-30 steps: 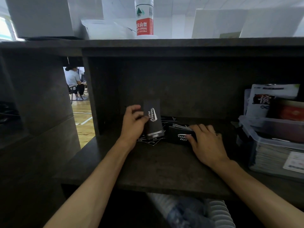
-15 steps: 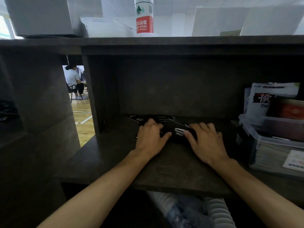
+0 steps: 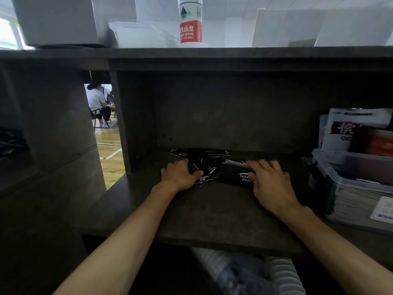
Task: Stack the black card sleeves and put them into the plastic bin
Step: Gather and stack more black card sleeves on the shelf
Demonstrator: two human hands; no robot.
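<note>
On the dark shelf (image 3: 191,211), our left hand (image 3: 179,176) pinches a loose black sleeve (image 3: 196,165) from the scattered black card sleeves (image 3: 209,167), thumb curled over its edge. These look thin, light and slippery; we would square and grip them by the long edges. Our right hand (image 3: 269,182) lies flat, fingers straight, on the gathered stack (image 3: 235,174), whose white script is too dim to read. The plastic bin (image 3: 348,182) waits far right.

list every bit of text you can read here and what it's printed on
"农夫山泉", partly cut, "SPRING", "550ml": red label of the water bottle.
"CAMPING": loose black card sleeve beside the left hand.
White script, upside down, unreadable: sleeve stack under the right hand.
Large Chinese character, blurred: white packet in the plastic bin.
Bin sticker: too blurred.
</note>
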